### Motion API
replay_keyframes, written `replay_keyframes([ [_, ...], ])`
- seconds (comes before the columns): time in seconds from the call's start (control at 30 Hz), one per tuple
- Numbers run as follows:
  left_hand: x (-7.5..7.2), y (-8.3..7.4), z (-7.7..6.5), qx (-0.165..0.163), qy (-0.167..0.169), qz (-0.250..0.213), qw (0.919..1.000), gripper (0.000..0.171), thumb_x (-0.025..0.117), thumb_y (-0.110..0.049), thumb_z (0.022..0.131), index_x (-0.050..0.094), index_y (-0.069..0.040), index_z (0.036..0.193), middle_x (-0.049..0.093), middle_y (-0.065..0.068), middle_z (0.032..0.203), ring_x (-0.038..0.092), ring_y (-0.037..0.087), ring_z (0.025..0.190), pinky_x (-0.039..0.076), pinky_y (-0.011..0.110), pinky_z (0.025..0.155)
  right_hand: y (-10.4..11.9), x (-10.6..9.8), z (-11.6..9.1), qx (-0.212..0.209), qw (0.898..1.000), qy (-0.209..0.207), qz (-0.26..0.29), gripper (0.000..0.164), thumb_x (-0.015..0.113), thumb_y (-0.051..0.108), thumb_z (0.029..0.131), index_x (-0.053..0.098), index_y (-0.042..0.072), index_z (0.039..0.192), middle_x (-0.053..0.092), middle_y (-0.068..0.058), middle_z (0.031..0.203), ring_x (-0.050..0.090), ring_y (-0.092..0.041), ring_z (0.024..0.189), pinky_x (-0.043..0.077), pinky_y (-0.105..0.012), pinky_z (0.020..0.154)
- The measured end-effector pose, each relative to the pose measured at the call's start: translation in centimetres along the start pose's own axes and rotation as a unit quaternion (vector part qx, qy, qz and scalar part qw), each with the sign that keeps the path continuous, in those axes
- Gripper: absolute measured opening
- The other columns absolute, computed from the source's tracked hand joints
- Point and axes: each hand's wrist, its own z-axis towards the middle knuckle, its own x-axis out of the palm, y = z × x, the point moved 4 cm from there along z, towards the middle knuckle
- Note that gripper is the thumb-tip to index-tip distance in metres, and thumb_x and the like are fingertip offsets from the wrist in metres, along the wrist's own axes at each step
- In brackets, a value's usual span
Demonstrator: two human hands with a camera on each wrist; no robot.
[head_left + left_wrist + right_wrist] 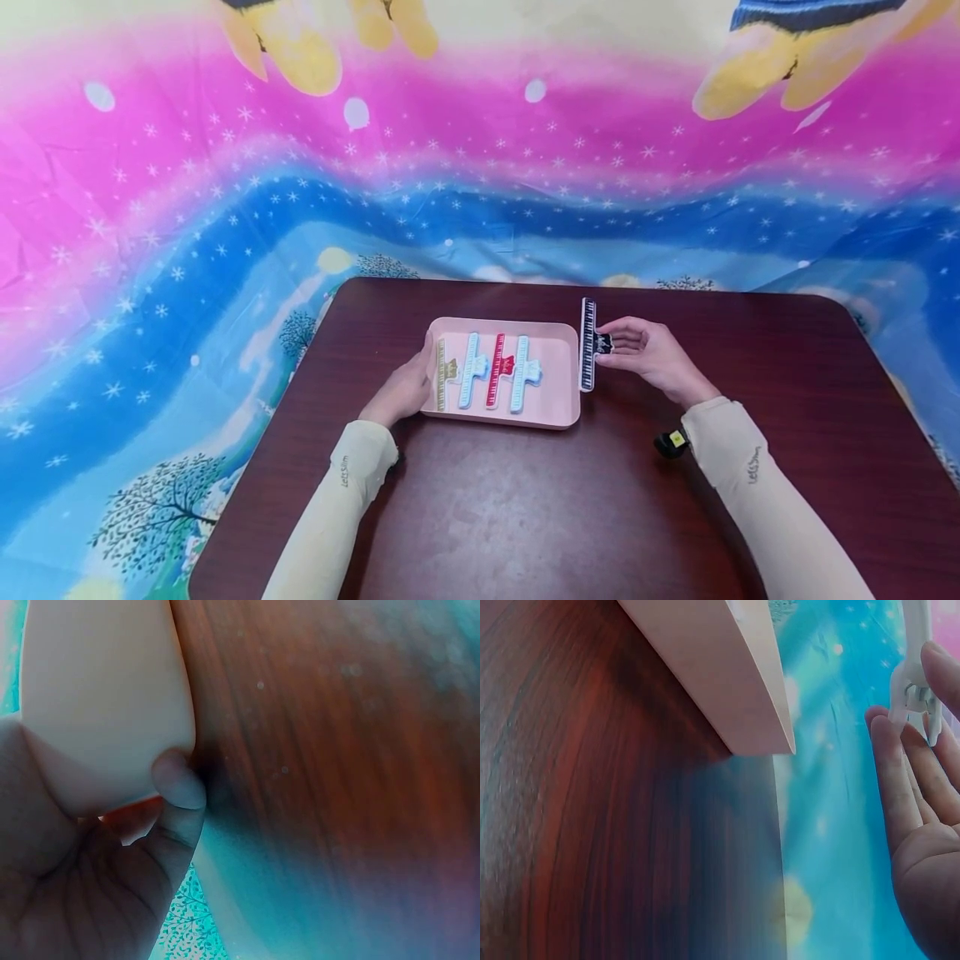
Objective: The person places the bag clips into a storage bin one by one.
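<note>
My right hand pinches the handle of a black clip with a piano-keyboard bar, just right of a pink tray. In the right wrist view, thumb and fingers meet on the white back of this clip. My left hand grips the tray's left end; the left wrist view has a fingertip curled against the tray's corner. Inside the tray lie several keyboard clips in a row: a gold one, a light blue one, a red one and another light blue one.
A dark brown wooden table with rounded corners bears the tray. Behind and around it hangs a colourful printed cloth in pink and blue. A black wrist device with a yellow label sits under my right cuff.
</note>
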Motion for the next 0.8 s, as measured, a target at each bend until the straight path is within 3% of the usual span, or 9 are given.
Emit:
replay_keyframes([
  [0.23,-0.1,0.1,-0.1,0.003,-0.002,-0.001,1.0,0.075,0.036,-0.01,0.105,-0.006,-0.013,0.167,0.027,0.017,0.17,0.038,0.033,0.152,0.03,0.046,0.126,0.0,1.5,0.8,0.005,0.999,0.013,0.029,0.053,0.087,0.012,0.084,0.065,0.0,0.13,0.069,-0.024,0.123,0.072,-0.013,0.104,0.061,-0.023,0.085],
  [0.47,-0.1,0.2,-0.1,-0.004,0.001,0.001,1.0,0.076,0.036,-0.011,0.105,-0.007,-0.014,0.167,0.027,0.017,0.17,0.037,0.032,0.152,0.03,0.045,0.126,0.1,2.7,1.5,0.002,1.0,0.01,0.005,0.048,0.087,0.01,0.084,0.066,0.002,0.127,0.072,-0.024,0.119,0.073,-0.023,0.105,0.06,-0.022,0.082],
  [0.8,-0.1,0.1,-0.1,0.0,-0.003,0.001,1.0,0.076,0.039,-0.01,0.105,-0.006,-0.013,0.167,0.029,0.017,0.169,0.039,0.033,0.15,0.031,0.046,0.126,-0.2,3.7,1.8,-0.001,0.999,0.008,-0.047,0.047,0.088,0.012,0.082,0.069,0.005,0.125,0.073,-0.019,0.119,0.073,-0.027,0.106,0.06,-0.022,0.082],
])
